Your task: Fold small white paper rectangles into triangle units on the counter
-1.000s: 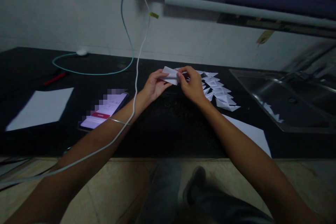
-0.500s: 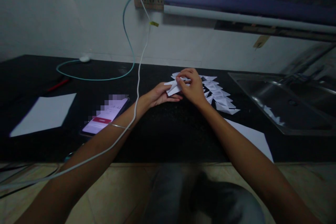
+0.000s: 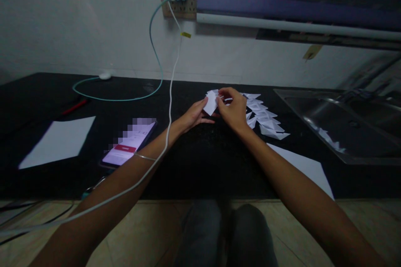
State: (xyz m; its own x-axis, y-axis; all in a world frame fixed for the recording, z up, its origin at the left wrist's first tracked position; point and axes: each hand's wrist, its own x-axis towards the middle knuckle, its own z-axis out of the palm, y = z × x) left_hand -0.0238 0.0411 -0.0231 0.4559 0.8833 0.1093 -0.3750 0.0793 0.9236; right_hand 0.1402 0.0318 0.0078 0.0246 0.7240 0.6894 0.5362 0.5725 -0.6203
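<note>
Small white folded-paper piece, over the long black stone-look counter, nearer its back edge; bare left hand and bare right hand both pinch it, thumbs to fingers. Likely light, springy, easily creased: take by folded edges.

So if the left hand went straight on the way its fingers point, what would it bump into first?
Leaving aside the folded paper it holds, the left hand would probably meet the right hand, close in front of its fingertips. Depth is hard to judge here, so it might slip underneath.
</note>
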